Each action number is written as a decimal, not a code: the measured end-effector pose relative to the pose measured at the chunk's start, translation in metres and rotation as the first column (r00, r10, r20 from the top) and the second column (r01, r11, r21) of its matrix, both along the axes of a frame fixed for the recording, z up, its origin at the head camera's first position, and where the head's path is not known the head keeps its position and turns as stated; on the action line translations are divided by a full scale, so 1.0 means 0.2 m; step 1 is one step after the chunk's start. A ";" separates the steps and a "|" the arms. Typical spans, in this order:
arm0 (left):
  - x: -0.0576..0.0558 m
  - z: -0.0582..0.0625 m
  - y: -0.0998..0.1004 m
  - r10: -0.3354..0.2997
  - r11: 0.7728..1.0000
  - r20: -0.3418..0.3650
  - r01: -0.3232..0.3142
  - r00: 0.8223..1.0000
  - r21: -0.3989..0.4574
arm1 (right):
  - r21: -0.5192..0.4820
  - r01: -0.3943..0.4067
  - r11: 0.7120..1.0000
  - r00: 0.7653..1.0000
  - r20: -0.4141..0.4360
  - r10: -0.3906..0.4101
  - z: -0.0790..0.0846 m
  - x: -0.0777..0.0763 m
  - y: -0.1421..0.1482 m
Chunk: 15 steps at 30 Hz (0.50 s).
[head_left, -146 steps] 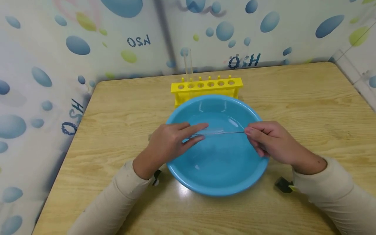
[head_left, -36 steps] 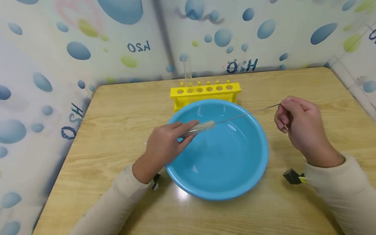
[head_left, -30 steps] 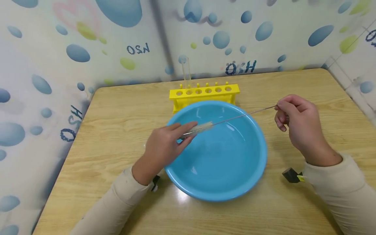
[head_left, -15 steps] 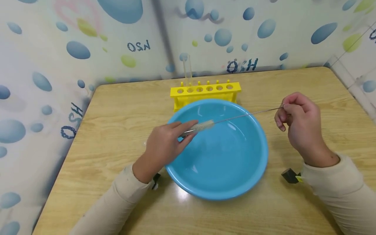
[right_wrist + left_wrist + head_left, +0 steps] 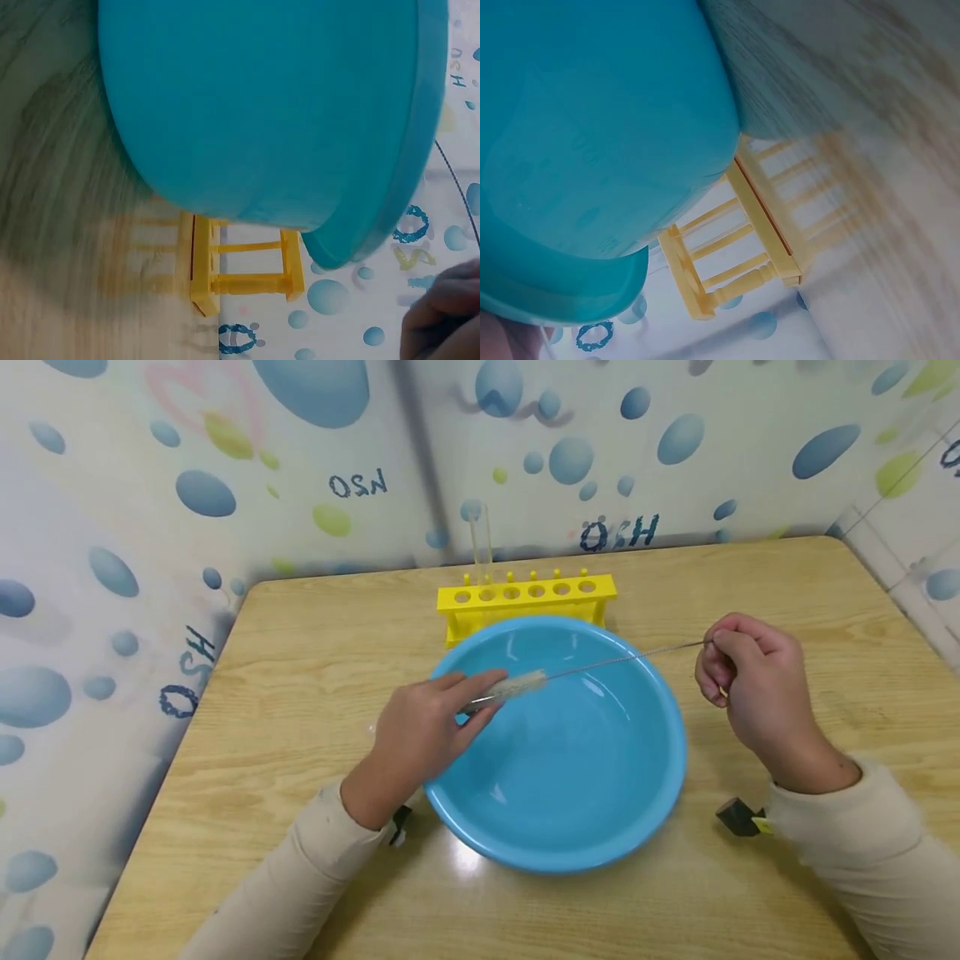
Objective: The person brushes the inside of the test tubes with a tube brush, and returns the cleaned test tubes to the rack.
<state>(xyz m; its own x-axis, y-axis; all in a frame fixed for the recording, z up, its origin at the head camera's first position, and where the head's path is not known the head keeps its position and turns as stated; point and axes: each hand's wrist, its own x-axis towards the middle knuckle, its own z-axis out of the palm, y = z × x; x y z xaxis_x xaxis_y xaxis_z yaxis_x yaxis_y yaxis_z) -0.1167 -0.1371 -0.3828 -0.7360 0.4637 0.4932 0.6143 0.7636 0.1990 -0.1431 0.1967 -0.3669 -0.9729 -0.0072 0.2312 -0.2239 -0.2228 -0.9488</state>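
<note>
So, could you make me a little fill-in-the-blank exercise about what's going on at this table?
1. The round basin is coloured ____.
2. The yellow rack beyond it has ____ round holes along its top.
3. The right hand pinches one ____ of the thin wire.

Missing words: blue; six; end.

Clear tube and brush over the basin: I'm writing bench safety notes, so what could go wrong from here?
The clear tube could slip from the left hand if the brush is tugged, likely into the blue basin. The right hand pinches the thin wire near its end; it might bend. The basin stands close to the yellow rack; a bump might jostle the tube standing there.
</note>
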 end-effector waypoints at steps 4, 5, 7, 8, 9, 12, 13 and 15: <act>0.00 0.00 0.00 -0.008 1.000 0.001 0.008 1.000 0.008 | -0.047 0.014 0.999 0.999 -0.048 -0.016 -0.01 0.01 -0.02; 0.00 0.00 0.00 -0.009 1.000 -0.003 0.009 1.000 0.010 | -0.064 0.007 0.998 0.997 -0.072 -0.011 -0.02 0.01 -0.03; -0.01 0.00 0.00 -0.010 1.000 -0.008 0.010 1.000 0.015 | -0.088 -0.009 0.996 0.994 -0.112 -0.001 -0.02 0.01 -0.03; -0.01 0.00 0.00 -0.011 1.000 -0.009 0.011 1.000 0.016 | -0.093 -0.019 0.995 0.992 -0.128 0.007 -0.02 0.01 -0.03; -0.01 0.00 0.00 -0.009 1.000 -0.006 0.009 1.000 0.011 | -0.090 -0.038 0.995 0.989 -0.146 0.024 -0.02 0.02 -0.03; 0.00 0.00 0.00 -0.007 1.000 0.006 0.007 1.000 -0.009 | -0.087 -0.063 0.994 0.986 -0.161 0.049 -0.01 0.03 -0.03; 0.00 0.00 0.00 -0.007 1.000 0.009 0.007 1.000 -0.013 | -0.076 -0.057 0.996 0.986 -0.158 0.044 -0.01 0.03 -0.04; 0.00 0.01 0.00 -0.009 1.000 0.011 0.009 1.000 -0.017 | -0.056 -0.042 0.998 0.987 -0.155 0.033 0.00 0.04 -0.04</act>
<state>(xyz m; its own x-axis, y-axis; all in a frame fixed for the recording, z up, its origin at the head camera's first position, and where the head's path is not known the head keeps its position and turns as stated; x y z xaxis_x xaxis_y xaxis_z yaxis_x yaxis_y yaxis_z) -0.1170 -0.1378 -0.3818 -0.7374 0.4785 0.4767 0.6187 0.7616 0.1926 -0.1360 0.1878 -0.3675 -0.9249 -0.0251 0.3793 -0.3566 -0.2886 -0.8886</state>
